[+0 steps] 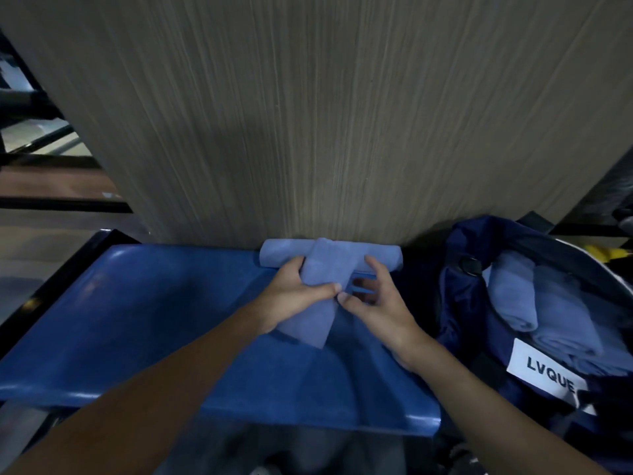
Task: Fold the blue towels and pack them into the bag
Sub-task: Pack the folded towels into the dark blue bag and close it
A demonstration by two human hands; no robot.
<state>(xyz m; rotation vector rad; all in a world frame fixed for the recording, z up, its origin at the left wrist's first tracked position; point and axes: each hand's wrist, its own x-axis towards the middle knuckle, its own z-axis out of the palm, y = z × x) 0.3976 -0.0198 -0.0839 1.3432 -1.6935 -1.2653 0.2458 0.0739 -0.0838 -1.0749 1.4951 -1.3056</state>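
A folded light-blue towel (323,282) lies lengthwise on the blue seat (147,320), its far end over a rolled blue towel (284,253) set against the wooden panel. My left hand (294,294) grips the folded towel from the left, thumb across its top. My right hand (375,303) hovers at the towel's right edge with curled fingers; whether it pinches the cloth is unclear. At the right stands the open navy bag (479,337) with folded blue towels (548,310) inside.
A wood-grain panel (325,114) rises right behind the seat. A white label reading LVQUE (548,373) is on the bag. Dark rails and floor show at the left, and something yellow (603,252) beyond the bag.
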